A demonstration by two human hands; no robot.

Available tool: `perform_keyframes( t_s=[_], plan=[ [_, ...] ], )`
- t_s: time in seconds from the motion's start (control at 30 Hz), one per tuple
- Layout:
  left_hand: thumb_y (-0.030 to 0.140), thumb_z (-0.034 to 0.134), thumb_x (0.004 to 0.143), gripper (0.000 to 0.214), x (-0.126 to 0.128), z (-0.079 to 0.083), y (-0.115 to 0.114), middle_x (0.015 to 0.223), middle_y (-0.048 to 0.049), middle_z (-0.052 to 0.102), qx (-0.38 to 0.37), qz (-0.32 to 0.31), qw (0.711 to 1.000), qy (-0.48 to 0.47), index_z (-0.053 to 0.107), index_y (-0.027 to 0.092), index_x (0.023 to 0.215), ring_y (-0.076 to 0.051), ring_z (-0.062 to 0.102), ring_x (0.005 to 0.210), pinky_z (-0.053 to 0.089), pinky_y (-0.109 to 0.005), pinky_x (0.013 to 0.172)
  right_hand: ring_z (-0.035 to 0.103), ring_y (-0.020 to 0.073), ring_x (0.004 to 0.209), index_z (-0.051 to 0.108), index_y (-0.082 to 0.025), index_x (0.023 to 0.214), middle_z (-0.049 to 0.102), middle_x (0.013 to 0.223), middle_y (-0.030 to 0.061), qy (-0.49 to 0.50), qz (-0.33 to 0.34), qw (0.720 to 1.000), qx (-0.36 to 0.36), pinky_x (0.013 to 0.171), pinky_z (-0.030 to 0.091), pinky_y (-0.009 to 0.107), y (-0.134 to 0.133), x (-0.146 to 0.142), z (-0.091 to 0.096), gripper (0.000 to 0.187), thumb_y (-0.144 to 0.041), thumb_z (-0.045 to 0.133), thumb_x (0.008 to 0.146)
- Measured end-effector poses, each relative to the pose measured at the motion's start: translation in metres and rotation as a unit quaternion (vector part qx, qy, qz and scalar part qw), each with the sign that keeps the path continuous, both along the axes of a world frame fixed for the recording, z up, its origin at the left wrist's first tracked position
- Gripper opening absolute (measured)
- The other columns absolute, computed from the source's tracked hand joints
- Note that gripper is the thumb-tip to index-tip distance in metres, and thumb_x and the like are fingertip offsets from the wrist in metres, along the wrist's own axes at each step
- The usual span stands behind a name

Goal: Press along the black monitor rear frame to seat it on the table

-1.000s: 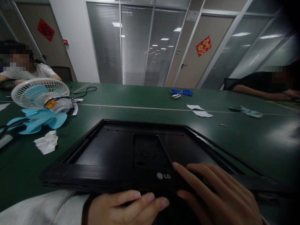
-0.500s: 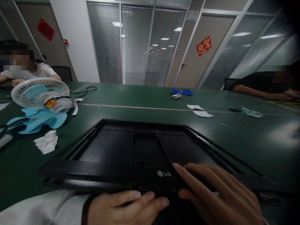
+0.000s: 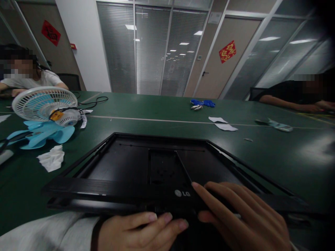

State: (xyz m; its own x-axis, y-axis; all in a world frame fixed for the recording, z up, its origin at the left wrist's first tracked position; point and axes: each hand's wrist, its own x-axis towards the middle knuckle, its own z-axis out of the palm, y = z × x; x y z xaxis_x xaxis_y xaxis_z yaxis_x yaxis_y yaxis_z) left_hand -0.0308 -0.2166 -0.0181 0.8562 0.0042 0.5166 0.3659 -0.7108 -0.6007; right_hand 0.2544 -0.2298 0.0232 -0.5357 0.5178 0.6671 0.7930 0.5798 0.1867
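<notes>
Black LG casing (image 3: 162,166), right of the fan (image 3: 64,111), is held at its near edge by the right hand (image 3: 243,216); whether the left hand (image 3: 138,230) grips there cannot be told. Pressure is best spread evenly.

On the green table (image 3: 146,105), a white fan cage (image 3: 44,104) lies beside blue blades (image 3: 48,133) and a crumpled tissue (image 3: 52,159); a black cord (image 3: 90,104) trails behind. Farther right lie blue gloves (image 3: 209,103) and white papers (image 3: 226,127). A person in white (image 3: 48,79) is at left, another in black (image 3: 284,91) at right.
</notes>
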Motion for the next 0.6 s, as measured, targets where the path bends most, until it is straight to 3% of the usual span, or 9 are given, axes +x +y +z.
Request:
perform_keyframes(
  t_s=[0.13,0.27,0.4,0.6],
  plan=[
    [0.030,0.044,0.103,0.032,0.0002,0.0017,-0.0014,0.154,0.0086,0.044,-0.023,0.033,0.999,0.009,0.064,0.035,0.128,-0.014,0.033,0.145,0.010,-0.036,0.125,0.054,0.0168,0.105,0.058,-0.025,0.133,0.062,0.114,0.0036,0.005,0.000,1.000,-0.002,0.093,0.041,0.033,-0.0011,-0.0004,-0.0006,0.041,-0.026,0.061,0.093],
    [0.029,0.041,0.104,0.034,0.0009,-0.0012,-0.0022,0.152,0.0062,0.047,-0.011,0.010,1.000,-0.002,0.064,0.033,0.129,-0.015,0.035,0.144,0.013,-0.037,0.125,0.055,0.0168,0.104,0.059,-0.027,0.134,0.063,0.113,0.0031,0.006,-0.003,1.000,-0.008,0.093,0.041,0.034,-0.0018,-0.0015,-0.0023,0.040,-0.028,0.061,0.093],
    [0.023,0.037,0.105,0.037,0.0029,-0.0040,-0.0028,0.154,0.0077,0.044,-0.040,0.030,0.998,-0.029,0.064,0.033,0.128,-0.013,0.032,0.146,0.013,-0.034,0.125,0.055,0.0169,0.105,0.058,-0.027,0.135,0.063,0.114,0.0027,0.002,-0.008,1.000,-0.015,0.092,0.042,0.033,-0.0027,-0.0016,-0.0026,0.042,-0.029,0.061,0.093],
    [0.027,0.040,0.104,0.036,0.0022,0.0018,0.0020,0.152,0.0047,0.048,-0.004,0.006,1.000,-0.003,0.063,0.031,0.130,-0.017,0.036,0.144,0.013,-0.040,0.125,0.055,0.0165,0.103,0.059,-0.027,0.132,0.063,0.114,0.0023,0.004,-0.005,1.000,-0.012,0.092,0.042,0.032,-0.0023,-0.0025,-0.0002,0.040,-0.030,0.060,0.093]
  ],
)
